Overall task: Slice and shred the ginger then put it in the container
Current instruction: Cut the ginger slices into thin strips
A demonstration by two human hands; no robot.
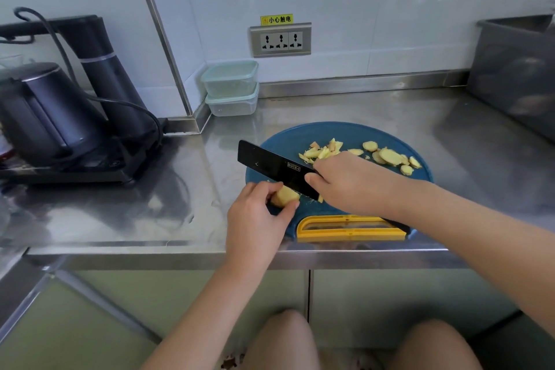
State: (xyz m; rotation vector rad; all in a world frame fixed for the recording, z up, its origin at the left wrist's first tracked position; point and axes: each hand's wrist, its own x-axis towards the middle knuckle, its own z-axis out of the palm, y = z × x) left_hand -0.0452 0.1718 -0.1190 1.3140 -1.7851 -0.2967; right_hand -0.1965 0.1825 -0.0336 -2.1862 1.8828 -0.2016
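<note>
A round blue cutting board with a yellow handle lies on the steel counter. My left hand pins a peeled chunk of ginger at the board's near left. My right hand grips a black cleaver, its edge resting against the ginger chunk's right end. Round ginger slices lie at the board's far right. A small pile of peelings and scraps sits beyond my right hand. Two stacked clear containers with pale green lids stand at the wall corner.
A black electric kettle with its base, tower and cables occupies the left counter. A grey bin stands at the far right. A wall socket sits above the counter. The counter's front edge runs just below the board.
</note>
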